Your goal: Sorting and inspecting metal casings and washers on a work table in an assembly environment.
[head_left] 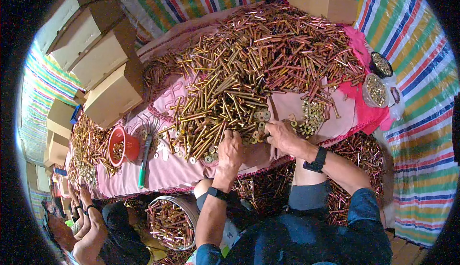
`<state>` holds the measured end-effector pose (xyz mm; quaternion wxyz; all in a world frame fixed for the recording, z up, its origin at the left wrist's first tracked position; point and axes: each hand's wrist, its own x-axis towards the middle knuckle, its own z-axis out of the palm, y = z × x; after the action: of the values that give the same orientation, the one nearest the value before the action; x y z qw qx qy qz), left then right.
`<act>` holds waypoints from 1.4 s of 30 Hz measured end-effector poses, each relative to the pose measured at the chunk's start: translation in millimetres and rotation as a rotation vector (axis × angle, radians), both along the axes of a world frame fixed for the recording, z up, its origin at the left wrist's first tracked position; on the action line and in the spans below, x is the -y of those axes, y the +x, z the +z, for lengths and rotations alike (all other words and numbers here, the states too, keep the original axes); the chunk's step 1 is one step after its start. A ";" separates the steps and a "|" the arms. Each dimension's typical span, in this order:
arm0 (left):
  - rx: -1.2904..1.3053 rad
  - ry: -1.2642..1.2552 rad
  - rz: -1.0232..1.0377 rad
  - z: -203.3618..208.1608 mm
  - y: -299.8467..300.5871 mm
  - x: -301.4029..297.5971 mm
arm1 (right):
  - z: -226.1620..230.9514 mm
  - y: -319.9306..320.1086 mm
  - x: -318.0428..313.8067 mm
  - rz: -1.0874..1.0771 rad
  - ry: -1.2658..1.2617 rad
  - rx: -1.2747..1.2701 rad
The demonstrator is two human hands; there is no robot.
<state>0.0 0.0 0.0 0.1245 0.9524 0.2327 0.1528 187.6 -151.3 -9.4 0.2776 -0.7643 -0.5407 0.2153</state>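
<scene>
A heap of long brass-coloured bolts (225, 97) covers the middle of a pink cloth (158, 179). At its near edge my left hand (231, 152) is closed, fingertips down among the bolts and loose washers (209, 159); what they grip is hidden. Just to the right, my right hand (283, 136) is closed in a pinch beside more washers, and I cannot make out what is between the fingers. A pile of small nuts (312, 116) lies to the right of this hand. Both wrists wear dark bands.
A red cup (123, 146) and a green-handled rake-like tool (144, 159) are on the left. Cardboard boxes (115, 95) are stacked beyond them. Two tubs of small parts (376, 90) stand at right. A bucket of bolts (172, 222) is below the edge. Another person's hands (84, 202) are at lower left.
</scene>
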 end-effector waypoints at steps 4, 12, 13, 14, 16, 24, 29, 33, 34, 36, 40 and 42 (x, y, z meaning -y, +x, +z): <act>-0.029 -0.081 -0.021 13.2 0.8 -0.2 | -1.1 4.3 -0.3 -0.057 0.162 0.010; 0.297 -0.269 -0.017 26.7 -6.9 32.9 | 11.9 16.9 19.5 -0.275 0.147 -0.683; 0.319 -0.288 0.011 14.1 -10.2 30.8 | 15.6 11.9 14.4 -0.285 0.170 -0.780; 0.342 -0.308 0.039 0.4 -13.0 28.4 | 18.9 5.3 9.2 -0.296 0.193 -0.878; 0.431 -0.265 0.034 -3.2 -6.3 42.7 | 26.4 2.7 11.8 -0.321 0.246 -1.037; 0.511 -0.691 0.031 -28.7 14.2 76.3 | 41.3 -9.7 16.2 -0.292 0.149 -1.110; 0.557 -0.733 0.032 -48.4 13.8 72.0 | 58.4 -19.9 12.5 -0.320 0.161 -1.058; 0.574 -0.731 -0.009 -42.9 25.3 73.0 | 40.8 -17.8 7.6 -0.322 0.262 -1.240; 0.555 -0.710 0.000 -37.8 26.2 73.7 | 40.7 -17.1 7.1 -0.316 0.251 -1.188; 0.570 -0.675 0.009 -32.8 27.7 74.9 | 40.9 -17.8 8.1 -0.308 0.228 -1.084; 0.508 -0.653 0.019 -23.4 28.8 76.8 | 38.0 2.8 20.2 -0.306 0.260 -0.620; 0.578 -0.548 -0.033 -39.8 19.2 66.0 | 50.0 23.4 19.3 -0.342 0.253 -0.229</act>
<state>19.2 -66.0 -39.8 0.4368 0.8053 0.2050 0.3445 211.0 -170.6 40.5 0.4631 -0.7746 -0.3911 0.1808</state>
